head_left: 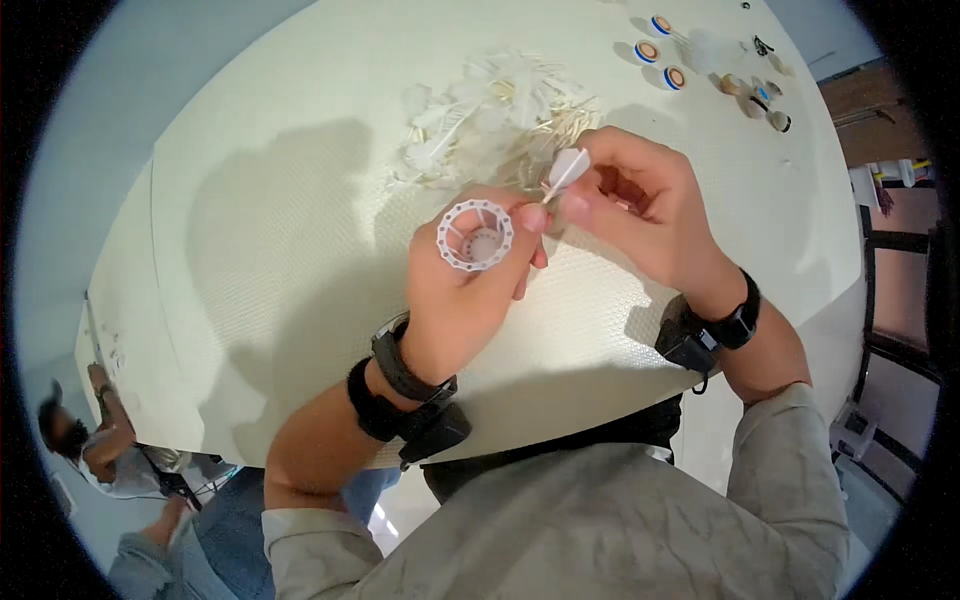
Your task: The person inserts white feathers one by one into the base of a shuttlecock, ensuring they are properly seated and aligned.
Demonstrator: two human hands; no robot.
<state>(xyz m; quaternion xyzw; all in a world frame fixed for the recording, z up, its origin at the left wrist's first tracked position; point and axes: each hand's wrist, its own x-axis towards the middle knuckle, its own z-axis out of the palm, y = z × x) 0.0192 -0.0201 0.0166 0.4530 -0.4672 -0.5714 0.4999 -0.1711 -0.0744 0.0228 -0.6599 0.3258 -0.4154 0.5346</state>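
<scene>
My left hand [462, 290] is closed around a white, tapered plastic cage [476, 268] with small holes all round its rim, its open top facing up. The thumb and forefinger of that hand also meet at the quill of a white trimmed feather [570, 168]. My right hand [650, 205] is closed in a pinch at the same feather, just right of the left thumb. Beyond both hands lies a loose heap of white feathers [470, 110] with pale quills.
Several small round pieces, some blue-rimmed discs [647, 51], stand on the white table [270, 100] at the far right, with a clear bag [710, 48] and a dark-rimmed piece [779, 121]. Another person [100, 450] sits at the lower left. Shelving [900, 240] stands at the right.
</scene>
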